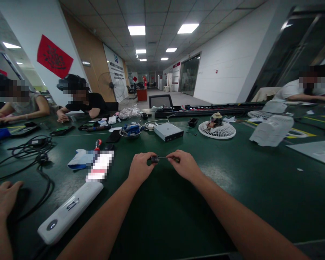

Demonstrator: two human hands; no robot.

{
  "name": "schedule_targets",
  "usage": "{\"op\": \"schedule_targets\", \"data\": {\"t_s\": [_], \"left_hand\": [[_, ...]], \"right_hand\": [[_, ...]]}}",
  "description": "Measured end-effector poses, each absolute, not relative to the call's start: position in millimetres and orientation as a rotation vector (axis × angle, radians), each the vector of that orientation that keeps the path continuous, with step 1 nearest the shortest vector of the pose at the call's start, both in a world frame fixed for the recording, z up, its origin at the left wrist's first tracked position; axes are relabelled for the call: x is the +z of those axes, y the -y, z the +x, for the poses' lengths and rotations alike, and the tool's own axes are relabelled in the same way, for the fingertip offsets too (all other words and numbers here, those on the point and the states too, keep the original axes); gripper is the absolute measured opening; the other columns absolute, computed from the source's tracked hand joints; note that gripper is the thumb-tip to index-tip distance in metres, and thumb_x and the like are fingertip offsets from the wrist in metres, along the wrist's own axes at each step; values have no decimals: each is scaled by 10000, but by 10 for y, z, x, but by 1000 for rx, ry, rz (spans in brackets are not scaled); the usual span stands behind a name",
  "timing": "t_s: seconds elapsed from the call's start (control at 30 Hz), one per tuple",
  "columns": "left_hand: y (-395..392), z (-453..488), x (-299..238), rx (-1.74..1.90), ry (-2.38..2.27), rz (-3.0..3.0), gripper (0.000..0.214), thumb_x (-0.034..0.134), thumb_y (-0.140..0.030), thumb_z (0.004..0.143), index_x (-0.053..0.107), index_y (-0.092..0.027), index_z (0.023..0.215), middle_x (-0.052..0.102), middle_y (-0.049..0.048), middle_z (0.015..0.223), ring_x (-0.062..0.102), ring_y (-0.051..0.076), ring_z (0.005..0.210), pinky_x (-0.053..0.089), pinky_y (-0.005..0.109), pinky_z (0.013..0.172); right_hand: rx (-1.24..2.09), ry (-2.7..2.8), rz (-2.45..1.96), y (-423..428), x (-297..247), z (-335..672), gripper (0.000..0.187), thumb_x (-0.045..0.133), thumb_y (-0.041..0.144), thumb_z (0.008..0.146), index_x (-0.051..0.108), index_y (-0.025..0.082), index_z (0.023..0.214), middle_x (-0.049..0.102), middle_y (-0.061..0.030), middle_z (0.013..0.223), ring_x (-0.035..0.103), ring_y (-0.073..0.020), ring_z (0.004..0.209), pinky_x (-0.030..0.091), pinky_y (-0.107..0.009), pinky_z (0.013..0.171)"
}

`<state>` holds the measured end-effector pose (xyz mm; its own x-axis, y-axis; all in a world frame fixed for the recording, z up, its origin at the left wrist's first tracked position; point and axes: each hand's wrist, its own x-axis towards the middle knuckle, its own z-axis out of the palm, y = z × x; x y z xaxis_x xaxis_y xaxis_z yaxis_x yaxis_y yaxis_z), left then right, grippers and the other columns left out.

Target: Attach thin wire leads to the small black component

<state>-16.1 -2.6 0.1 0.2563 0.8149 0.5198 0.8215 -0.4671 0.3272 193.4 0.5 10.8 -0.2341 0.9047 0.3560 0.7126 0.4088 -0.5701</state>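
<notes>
My left hand and my right hand meet over the dark green table, a little in front of me. Between them is a small dark cylindrical part on a thin rod. The left fingers pinch the dark part. The right fingers are closed round the rod's other end. Both hands hover just above the tabletop.
A white power bank lies at near left, with a blue-white cloth, a red-handled tool and black cables. Another person's hand rests at far left. Behind stand a grey box, a white fan grille and fan housing. People sit around.
</notes>
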Motion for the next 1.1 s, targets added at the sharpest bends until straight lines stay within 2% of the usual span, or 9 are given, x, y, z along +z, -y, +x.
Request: {"op": "schedule_targets", "data": {"t_s": [0.17, 0.33, 0.5, 0.7, 0.87, 0.97, 1.1], "left_hand": [[28, -160, 1, -944, 1621, -2484, 262, 702, -219, 758, 671, -265, 1015, 719, 0, 957, 617, 219, 904, 428, 387, 835], [4, -192, -2, -967, 1621, -2464, 276, 704, -200, 752, 668, -259, 1019, 720, -2, 986, 617, 219, 925, 422, 383, 839], [-13, -202, -16, -960, 1666, -2473, 293, 705, -215, 755, 666, -270, 1041, 717, -2, 1005, 619, 219, 937, 423, 387, 853], [10, -175, -9, -922, 1626, -2520, 269, 691, -219, 766, 678, -278, 1028, 723, 4, 972, 623, 225, 926, 428, 398, 854], [17, -165, -8, -961, 1624, -2481, 256, 684, -240, 777, 667, -264, 1032, 720, 18, 982, 629, 231, 926, 435, 412, 869], [0, -172, -23, -1055, 1678, -2409, 298, 677, -287, 795, 627, -240, 1085, 712, 35, 1003, 638, 228, 925, 442, 406, 877], [-27, -179, -45, -1098, 1740, -2393, 302, 644, -320, 831, 598, -219, 1112, 708, 50, 978, 649, 218, 898, 462, 384, 854]], "right_hand": [[375, 2116, -1424, 1, 67, 1929, 188, 584, 237, 828, 748, 257, 917, 680, -52, 886, 596, -182, 754, 428, -313, 695], [553, 2129, -1268, 22, 88, 1896, 227, 525, 246, 858, 741, 236, 930, 706, -31, 895, 612, -171, 780, 438, -295, 709], [620, 2012, -1269, 8, 92, 1871, 256, 504, 280, 871, 743, 217, 943, 704, -22, 777, 592, -162, 666, 415, -287, 625], [452, 2051, -1418, -30, 22, 1919, 198, 571, 263, 841, 756, 266, 913, 721, -44, 913, 618, -203, 789, 427, -319, 703], [512, 2133, -1315, -2, 60, 1917, 177, 572, 224, 838, 732, 252, 907, 710, -32, 854, 607, -181, 760, 409, -297, 677], [630, 2097, -1216, 39, 135, 1884, 210, 507, 279, 887, 692, 213, 960, 683, -15, 771, 579, -149, 653, 389, -274, 606], [556, 2015, -1286, 42, 169, 1872, 221, 530, 358, 886, 649, 195, 797, 622, -4, 662, 528, -135, 590, 338, -270, 565]]}}
